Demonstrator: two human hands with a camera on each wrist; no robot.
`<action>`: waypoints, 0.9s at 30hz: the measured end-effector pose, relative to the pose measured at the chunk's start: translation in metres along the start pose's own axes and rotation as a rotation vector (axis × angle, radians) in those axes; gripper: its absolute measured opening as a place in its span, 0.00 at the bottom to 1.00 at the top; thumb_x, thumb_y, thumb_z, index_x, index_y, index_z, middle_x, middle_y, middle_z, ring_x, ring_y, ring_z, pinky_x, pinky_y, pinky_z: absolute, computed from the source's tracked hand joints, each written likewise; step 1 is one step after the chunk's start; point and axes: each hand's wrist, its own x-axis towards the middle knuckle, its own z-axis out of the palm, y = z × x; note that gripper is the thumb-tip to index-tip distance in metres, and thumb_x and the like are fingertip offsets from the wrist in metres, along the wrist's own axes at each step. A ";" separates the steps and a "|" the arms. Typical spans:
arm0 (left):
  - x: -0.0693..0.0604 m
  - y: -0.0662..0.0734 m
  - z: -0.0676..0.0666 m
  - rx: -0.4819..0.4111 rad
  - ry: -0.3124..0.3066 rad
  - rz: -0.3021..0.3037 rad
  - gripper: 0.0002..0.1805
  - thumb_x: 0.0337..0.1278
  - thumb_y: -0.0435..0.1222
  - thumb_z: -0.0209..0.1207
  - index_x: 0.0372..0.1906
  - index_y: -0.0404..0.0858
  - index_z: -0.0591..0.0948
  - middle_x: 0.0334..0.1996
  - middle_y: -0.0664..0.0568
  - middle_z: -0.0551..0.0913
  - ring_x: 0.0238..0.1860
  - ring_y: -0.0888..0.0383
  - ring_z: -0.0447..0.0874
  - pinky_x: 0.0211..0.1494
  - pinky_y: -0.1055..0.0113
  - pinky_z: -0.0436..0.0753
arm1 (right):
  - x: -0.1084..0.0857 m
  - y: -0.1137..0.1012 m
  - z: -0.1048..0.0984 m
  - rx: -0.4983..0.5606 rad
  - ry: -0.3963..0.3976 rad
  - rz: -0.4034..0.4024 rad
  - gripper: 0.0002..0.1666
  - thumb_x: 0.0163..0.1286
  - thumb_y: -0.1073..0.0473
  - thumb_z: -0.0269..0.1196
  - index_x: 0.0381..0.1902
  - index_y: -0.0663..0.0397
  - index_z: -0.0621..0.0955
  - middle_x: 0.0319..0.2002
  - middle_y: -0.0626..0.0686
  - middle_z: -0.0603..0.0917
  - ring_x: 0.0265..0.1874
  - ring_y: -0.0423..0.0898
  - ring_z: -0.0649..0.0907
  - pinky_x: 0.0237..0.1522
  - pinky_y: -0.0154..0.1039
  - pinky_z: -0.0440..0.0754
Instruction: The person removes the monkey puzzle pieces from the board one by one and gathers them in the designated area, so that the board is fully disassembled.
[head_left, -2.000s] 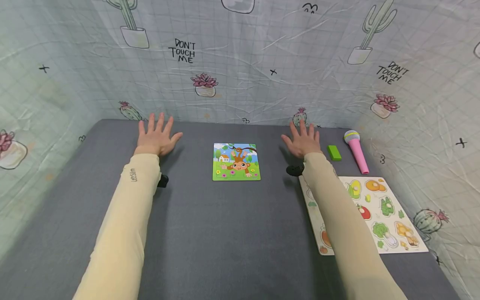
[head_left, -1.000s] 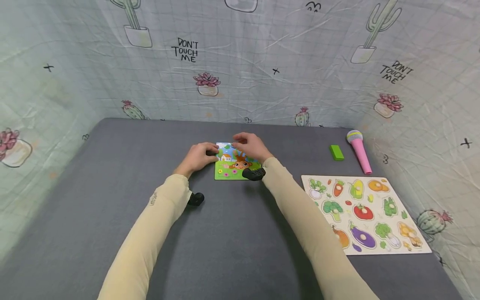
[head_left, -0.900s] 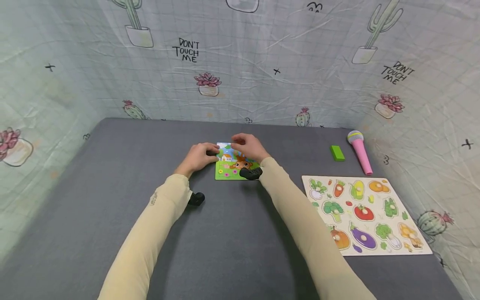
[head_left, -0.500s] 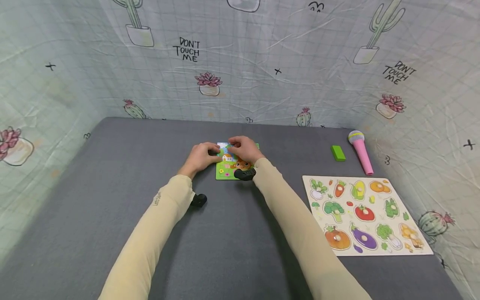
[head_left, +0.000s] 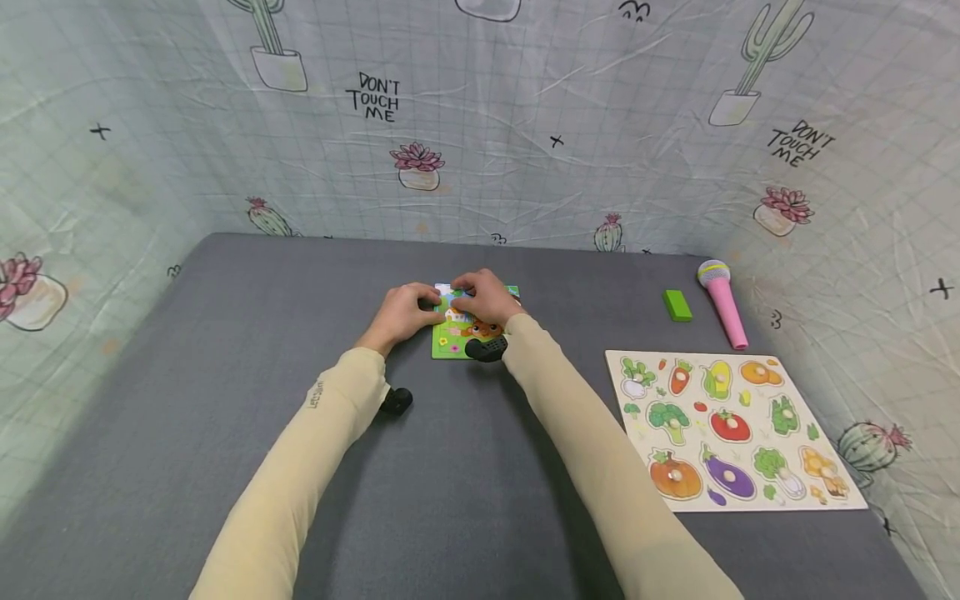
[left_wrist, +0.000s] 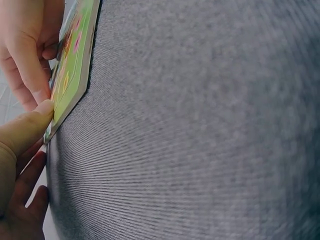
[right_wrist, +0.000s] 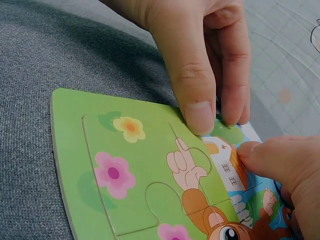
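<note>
A square jigsaw puzzle [head_left: 445, 348] with a monkey, house and flowers lies at the far middle of the table. My left hand [head_left: 401, 317] grips its left edge. In the left wrist view, that thumb [left_wrist: 31, 125] presses on the puzzle's face while the fingers sit along its side. Over the upper part is my right hand [head_left: 487, 300], fingers bent. The right wrist view shows my right thumb [right_wrist: 262, 154] touching the house piece [right_wrist: 227, 157]; the other right fingertips are hidden there. All visible pieces lie in the frame.
On the right lies a vegetable knob-puzzle board [head_left: 738, 433]. Behind it are a green block [head_left: 677, 306] and a pink toy microphone [head_left: 725, 310]. A printed cloth [head_left: 487, 108] rises behind the grey table [head_left: 450, 492]. Each wrist bears a black device [head_left: 487, 349].
Both hands came in from the table's far sides to the jigsaw puzzle. My left hand took hold of its left edge; my right then shifted leftward over it.
</note>
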 end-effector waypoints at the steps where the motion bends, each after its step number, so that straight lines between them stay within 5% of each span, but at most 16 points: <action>1: 0.000 0.000 0.000 -0.002 0.000 0.000 0.17 0.55 0.37 0.69 0.48 0.33 0.86 0.60 0.45 0.79 0.65 0.46 0.71 0.70 0.53 0.67 | 0.001 0.000 0.000 -0.004 -0.001 0.002 0.22 0.73 0.54 0.61 0.62 0.51 0.78 0.57 0.57 0.72 0.52 0.51 0.73 0.54 0.44 0.76; 16: -0.002 0.001 0.002 -0.006 0.012 -0.011 0.17 0.55 0.37 0.69 0.48 0.33 0.85 0.60 0.45 0.79 0.64 0.45 0.71 0.69 0.53 0.68 | 0.001 -0.004 0.003 0.035 -0.017 0.068 0.23 0.73 0.51 0.60 0.62 0.52 0.74 0.58 0.60 0.66 0.55 0.54 0.67 0.55 0.50 0.72; 27: -0.002 0.001 0.002 0.014 0.004 -0.019 0.17 0.56 0.38 0.69 0.48 0.33 0.85 0.60 0.45 0.78 0.64 0.45 0.71 0.69 0.52 0.69 | -0.004 -0.004 0.003 0.159 0.025 0.009 0.18 0.72 0.56 0.62 0.57 0.48 0.73 0.40 0.54 0.73 0.33 0.49 0.71 0.33 0.40 0.69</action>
